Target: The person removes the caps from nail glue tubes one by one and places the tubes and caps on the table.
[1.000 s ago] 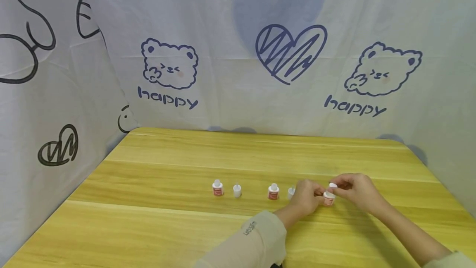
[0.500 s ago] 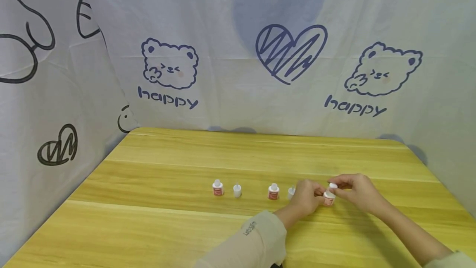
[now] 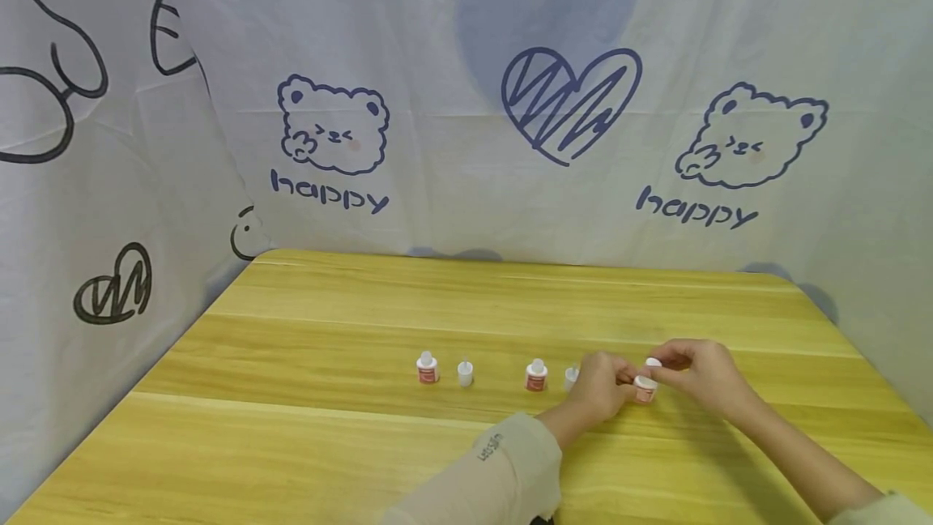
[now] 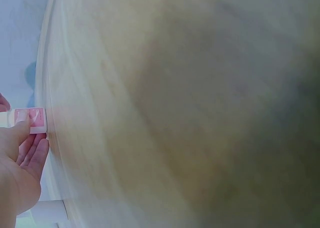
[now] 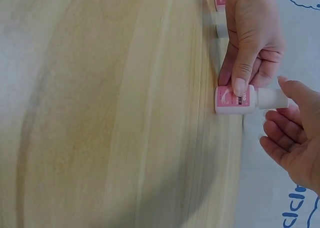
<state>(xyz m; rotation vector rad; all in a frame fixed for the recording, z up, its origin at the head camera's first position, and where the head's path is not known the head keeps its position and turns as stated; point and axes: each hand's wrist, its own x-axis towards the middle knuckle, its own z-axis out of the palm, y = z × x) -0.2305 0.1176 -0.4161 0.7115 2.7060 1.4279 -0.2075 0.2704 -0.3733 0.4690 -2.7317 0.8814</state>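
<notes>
In the head view, my left hand (image 3: 601, 387) grips a small white bottle with a pink label (image 3: 645, 391) at the right of the row. The right wrist view shows the left thumb pressed on the label of this bottle (image 5: 232, 98), which stands upright on the table. A white cap (image 5: 272, 98) sits at the bottle's top, pinched between the thumb and a finger of my right hand (image 5: 297, 138). My right hand's (image 3: 703, 375) other fingers are loosely bent beside it. Part of the bottle is hidden behind the left fingers.
Left of the hands stand two uncapped bottles with red-pink labels, one nearer (image 3: 535, 377) and one farther left (image 3: 427, 369). A white cap (image 3: 465, 373) with its thin stem upward stands between them. Another cap (image 3: 572, 379) is partly hidden by the left hand. Printed cloth hangs behind the wooden table (image 3: 328, 444).
The right fingers have shifted slightly at the cap. The bottle, the left hand and the other bottles and caps stay where they were.
</notes>
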